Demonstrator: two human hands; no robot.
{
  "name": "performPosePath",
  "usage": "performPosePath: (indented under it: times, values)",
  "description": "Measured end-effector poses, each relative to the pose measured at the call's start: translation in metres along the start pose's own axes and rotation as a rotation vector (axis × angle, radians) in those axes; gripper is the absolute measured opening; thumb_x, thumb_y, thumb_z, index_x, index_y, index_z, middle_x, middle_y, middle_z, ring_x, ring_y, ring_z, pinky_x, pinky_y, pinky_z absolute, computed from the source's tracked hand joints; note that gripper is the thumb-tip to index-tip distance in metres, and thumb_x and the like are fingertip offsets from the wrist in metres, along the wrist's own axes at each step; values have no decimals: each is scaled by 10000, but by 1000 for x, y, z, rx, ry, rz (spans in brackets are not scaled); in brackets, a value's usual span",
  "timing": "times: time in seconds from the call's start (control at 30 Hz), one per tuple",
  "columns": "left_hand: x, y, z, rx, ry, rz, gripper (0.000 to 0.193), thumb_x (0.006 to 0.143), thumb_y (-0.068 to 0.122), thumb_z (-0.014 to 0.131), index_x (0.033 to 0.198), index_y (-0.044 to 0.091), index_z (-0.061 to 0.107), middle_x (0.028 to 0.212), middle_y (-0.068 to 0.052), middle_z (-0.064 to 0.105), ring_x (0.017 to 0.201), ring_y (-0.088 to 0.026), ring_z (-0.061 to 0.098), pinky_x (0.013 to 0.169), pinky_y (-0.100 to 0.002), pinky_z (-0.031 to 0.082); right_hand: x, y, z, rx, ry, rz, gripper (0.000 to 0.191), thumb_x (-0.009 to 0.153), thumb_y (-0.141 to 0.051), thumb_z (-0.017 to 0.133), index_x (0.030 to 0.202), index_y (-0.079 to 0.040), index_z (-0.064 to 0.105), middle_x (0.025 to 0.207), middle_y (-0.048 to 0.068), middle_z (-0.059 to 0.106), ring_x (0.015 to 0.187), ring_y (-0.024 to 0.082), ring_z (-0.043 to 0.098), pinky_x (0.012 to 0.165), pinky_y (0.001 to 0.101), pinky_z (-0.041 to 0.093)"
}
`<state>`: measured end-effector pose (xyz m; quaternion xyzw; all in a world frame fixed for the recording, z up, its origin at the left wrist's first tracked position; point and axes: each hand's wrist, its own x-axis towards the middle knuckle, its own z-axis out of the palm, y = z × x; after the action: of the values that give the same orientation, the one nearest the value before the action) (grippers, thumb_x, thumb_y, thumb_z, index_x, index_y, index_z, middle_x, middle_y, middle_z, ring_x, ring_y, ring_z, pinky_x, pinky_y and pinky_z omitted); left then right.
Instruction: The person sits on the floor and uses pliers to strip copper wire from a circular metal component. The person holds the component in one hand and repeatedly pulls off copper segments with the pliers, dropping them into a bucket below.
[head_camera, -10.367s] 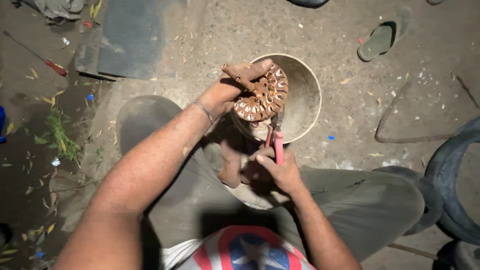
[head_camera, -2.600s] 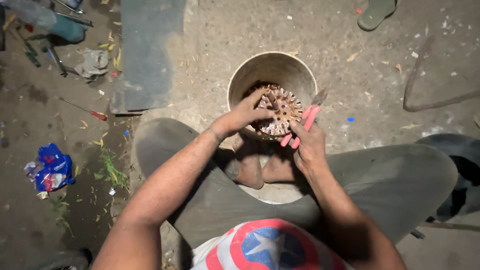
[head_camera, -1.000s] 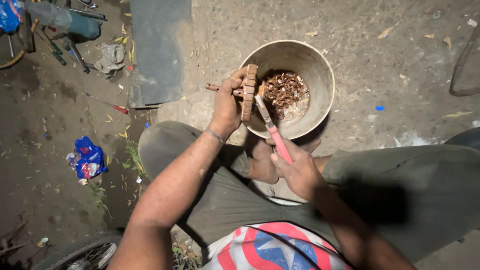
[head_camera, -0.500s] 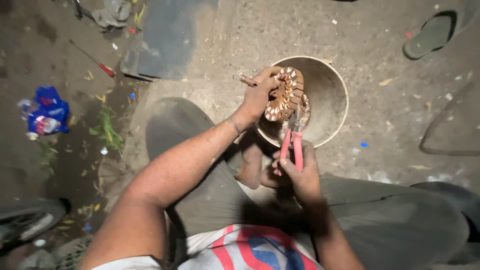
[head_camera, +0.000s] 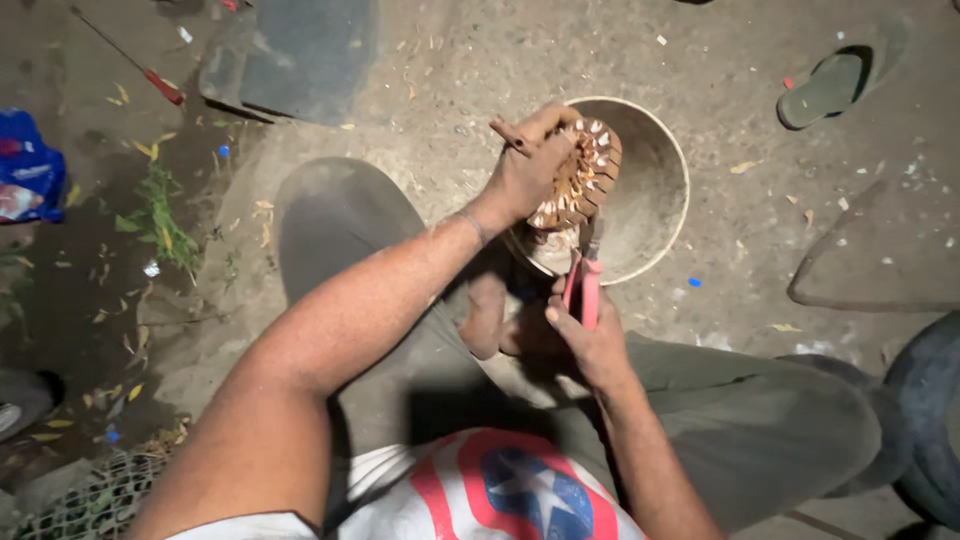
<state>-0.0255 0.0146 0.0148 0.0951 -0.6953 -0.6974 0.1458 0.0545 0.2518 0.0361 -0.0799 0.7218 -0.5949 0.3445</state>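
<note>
Two bare hands meet over a pale round bucket (head_camera: 655, 215) on dusty ground, seen from the head camera looking straight down past the person's knees. The left hand (head_camera: 530, 170) is closed around a rusty wound motor armature (head_camera: 582, 180), a disc of copper coils and pale slot tips with a short shaft (head_camera: 508, 135) jutting out up and to the left of the grip. The disc stands on edge, tilted, its long axis running from that shaft down-right toward the bucket's bowl.

Just below it, the right hand (head_camera: 590, 340) is wrapped tight on the red handles of a pair of pliers (head_camera: 585, 285). The tool points straight up from this grip, its nose touching or nearly touching the armature's lower rim; whether the nose bites anything cannot be told. So the armature lies directly ahead of the right grip and inside the left one, with both hands near each other.

Open room lies beyond the armature, over the bucket's hollow. Toward the person the space is tight, hemmed by bare feet (head_camera: 490, 315) and grey trousers (head_camera: 760, 420). Well apart from both grips lie a green sandal (head_camera: 835, 85) at upper right, a red-handled screwdriver (head_camera: 140, 65) at upper left, and a blue wrapper (head_camera: 25, 180) at far left.
</note>
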Motion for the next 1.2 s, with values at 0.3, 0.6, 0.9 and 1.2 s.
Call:
performPosePath:
  times: [0.3,0.6,0.9,1.2]
  values:
    - [6,65,-9,423,-76,-126,329,971,254,523,1191,49,658,1029,-160,725,959,-311,728,847,-414,558,4,-8,6,-475,307,-161,347,843,-125,783,1081,-24,552,806,120,602,738,248,567,716,388,516]
    - [-2,83,0,925,1,-133,488,874,329,637,1209,-23,590,1004,-303,641,849,-469,666,796,-531,548,17,-14,-13,-949,649,-243,423,692,-37,748,1080,-9,582,971,215,660,846,449,641,688,546,485]
    - [10,20,-36,-35,-160,-672,308,889,285,626,902,1,743,857,-85,719,744,-174,641,700,-384,536,9,-43,-14,-1028,732,-449,422,708,14,750,1095,-48,594,911,151,617,805,394,624,672,515,475]
    - [-14,15,-26,-604,-66,-624,347,947,188,455,1181,16,646,929,-123,725,783,-214,693,676,-347,582,-17,-41,-9,-544,648,-247,384,890,-208,847,986,13,549,829,147,656,705,231,645,669,355,519]
